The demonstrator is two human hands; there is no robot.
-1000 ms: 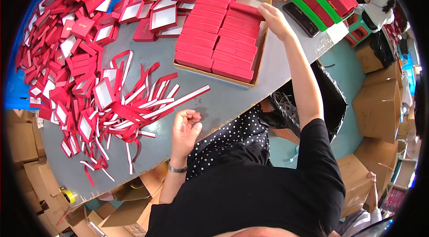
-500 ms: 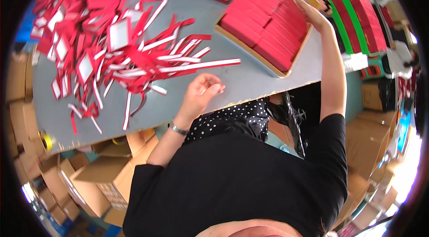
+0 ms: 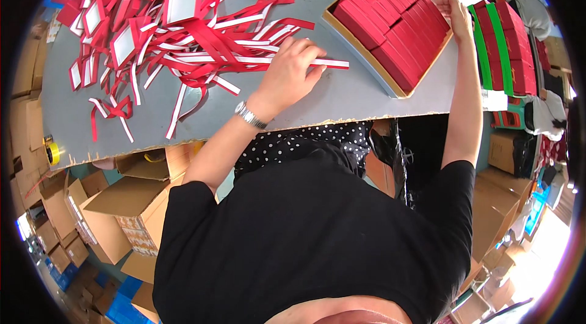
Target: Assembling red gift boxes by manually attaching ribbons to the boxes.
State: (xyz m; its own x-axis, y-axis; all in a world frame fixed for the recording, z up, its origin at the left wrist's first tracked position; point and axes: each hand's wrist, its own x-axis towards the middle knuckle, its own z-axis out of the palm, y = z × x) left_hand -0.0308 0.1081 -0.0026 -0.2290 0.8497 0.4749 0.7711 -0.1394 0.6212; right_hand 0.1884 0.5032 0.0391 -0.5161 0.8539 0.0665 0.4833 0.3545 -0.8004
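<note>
Shifted: my left hand [image 3: 292,73], now reaching over red-and-white ribbons [image 3: 238,60], fingers curling, hold unclear. My right hand [image 3: 456,15]: lingering at the far right of the tray [image 3: 360,54], hold unclear. Red boxes [image 3: 390,21]: filling it; my work is spanning both.

No legible text; there's a patterned printed patch [image 3: 137,235] on the side of a cardboard carton [image 3: 125,197], lower left, too small to read
</note>
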